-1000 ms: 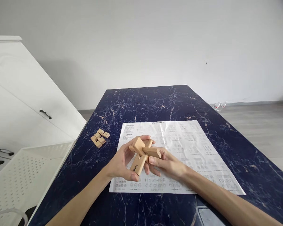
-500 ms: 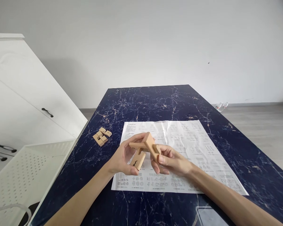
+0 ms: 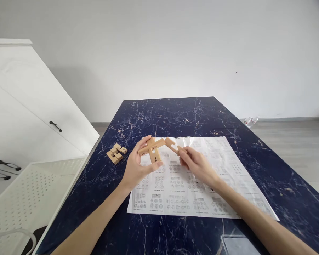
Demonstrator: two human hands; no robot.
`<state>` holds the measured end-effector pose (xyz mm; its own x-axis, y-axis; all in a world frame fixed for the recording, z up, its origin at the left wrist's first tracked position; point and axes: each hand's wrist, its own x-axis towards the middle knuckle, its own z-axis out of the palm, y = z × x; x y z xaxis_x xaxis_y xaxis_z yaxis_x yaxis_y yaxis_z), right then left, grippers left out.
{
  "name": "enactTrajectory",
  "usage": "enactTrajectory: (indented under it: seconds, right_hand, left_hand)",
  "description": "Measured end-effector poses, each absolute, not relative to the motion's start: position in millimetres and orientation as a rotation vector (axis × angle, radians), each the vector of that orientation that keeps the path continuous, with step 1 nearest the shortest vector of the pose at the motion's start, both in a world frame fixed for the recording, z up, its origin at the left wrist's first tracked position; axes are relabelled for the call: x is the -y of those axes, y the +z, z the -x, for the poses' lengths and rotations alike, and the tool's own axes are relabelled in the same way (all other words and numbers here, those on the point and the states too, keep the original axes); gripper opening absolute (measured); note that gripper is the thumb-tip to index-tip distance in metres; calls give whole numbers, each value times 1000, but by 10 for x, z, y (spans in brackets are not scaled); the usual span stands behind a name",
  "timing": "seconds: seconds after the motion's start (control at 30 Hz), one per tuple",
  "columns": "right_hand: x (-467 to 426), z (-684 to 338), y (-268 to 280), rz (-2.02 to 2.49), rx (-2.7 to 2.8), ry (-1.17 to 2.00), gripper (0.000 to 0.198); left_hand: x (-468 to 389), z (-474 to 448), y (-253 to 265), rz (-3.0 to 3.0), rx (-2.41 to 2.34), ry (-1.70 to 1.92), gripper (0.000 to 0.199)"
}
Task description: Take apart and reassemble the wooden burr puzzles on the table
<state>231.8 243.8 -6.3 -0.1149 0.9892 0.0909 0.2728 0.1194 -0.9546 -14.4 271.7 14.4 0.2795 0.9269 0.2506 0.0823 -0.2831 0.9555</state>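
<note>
My left hand (image 3: 138, 164) grips two crossed wooden puzzle pieces (image 3: 155, 156) between thumb and fingers; dark marks show on their faces. In my right hand (image 3: 195, 161), thumb and fingers pinch the lower end of a notched wooden puzzle piece (image 3: 171, 144). Its upper end comes close to the tip of the crossed pieces; whether they touch I cannot tell. Both hands are above a printed instruction sheet (image 3: 201, 198) with rows of small diagrams. Left of my left hand, several more wooden pieces (image 3: 114, 158) lie in a small cluster on the table.
The sheet lies on a dark blue marbled table (image 3: 161, 117). A clear, flat tray-like object (image 3: 236, 244) is at the near edge, beside my right forearm. To the left stand a white cabinet (image 3: 37, 95) and a white perforated surface (image 3: 29, 191). A pale wall rises behind.
The notched piece in my right hand has come away from the crossed pieces. Both hands have moved up a little, and the crossed pieces have turned in my left hand.
</note>
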Motion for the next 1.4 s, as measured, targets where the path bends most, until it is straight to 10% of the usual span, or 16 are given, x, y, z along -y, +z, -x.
enactTrajectory:
  seconds: [0.33, 1.4]
  right_hand:
    - [-2430, -2276, -270, 1502, 1829, 368, 30]
    - [-2348, -2219, -186, 1288, 1728, 619, 29]
  left_hand:
    - [-2595, 58, 176, -1950, -974, 985, 96]
    - [-2546, 51, 70, -1822, -927, 784, 120]
